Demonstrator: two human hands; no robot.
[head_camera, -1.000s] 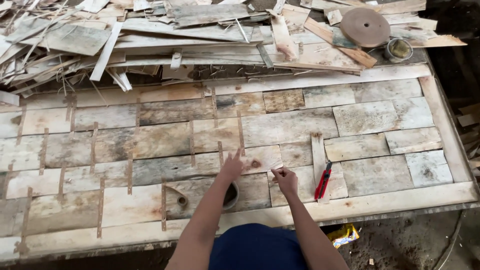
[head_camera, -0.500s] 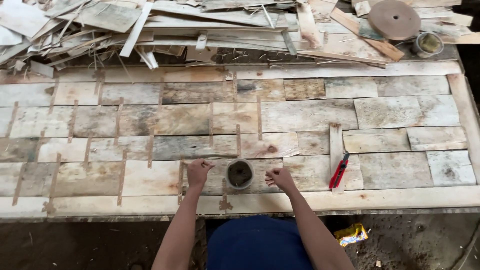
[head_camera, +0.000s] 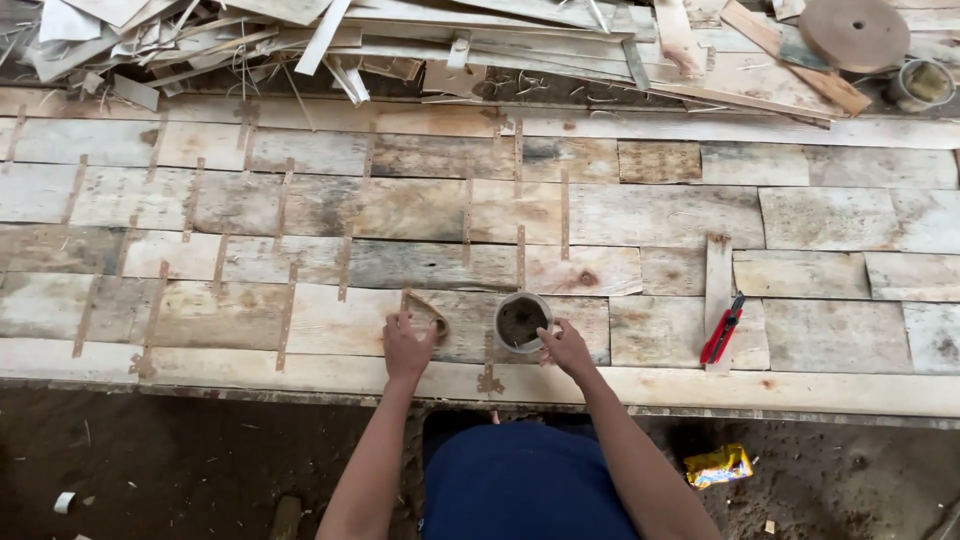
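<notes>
A long desk (head_camera: 820, 392) carries a patchwork of weathered veneer pieces laid edge to edge, with a heap of offcuts (head_camera: 420, 50) along its far edge and bare dirt floor at the near one. Most seams across the left and middle already wear thin strips of brown tape (head_camera: 286, 315); the pieces toward the right end show none, so the joining looks well under way but not finished.

At the near edge, the left hand (head_camera: 407, 347) presses flat, fingers spread, on a curling tape strip (head_camera: 428, 310). The right hand (head_camera: 566, 347) touches a small round pot (head_camera: 522, 322) of what may be paste, fingers loosely bent; whether it grips the rim I cannot tell.

A red cutter (head_camera: 722, 330) lies well to the right on an upright slat. A tape roll (head_camera: 855, 33) sits at the far right corner. The near rail beside both hands offers open room.
</notes>
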